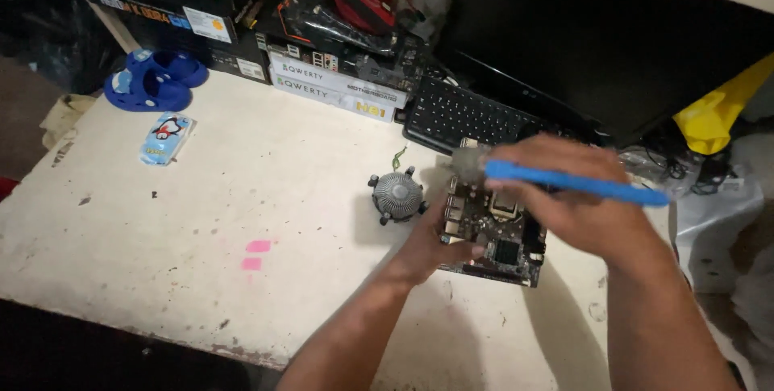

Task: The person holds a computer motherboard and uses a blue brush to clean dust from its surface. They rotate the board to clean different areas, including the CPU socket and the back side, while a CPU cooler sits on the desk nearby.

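Note:
A small dark motherboard (504, 238) lies on the white table (242, 197). My left hand (431, 247) grips its near-left edge and steadies it. Above the board, my right hand (576, 197) holds a blue-handled brush (564, 181), whose pale bristle end (466, 161) hovers over the board's far-left corner, blurred. A round cooler fan (397, 195) with a metal fin ring sits on the table just left of the board.
A black keyboard (463, 114) and a dark monitor (613, 44) stand behind the board. Stacked hardware boxes (334, 85) line the back. Blue sandals (153, 78) and a small blue-white packet (167, 138) lie at far left. Pink marks (255, 254) spot the tabletop.

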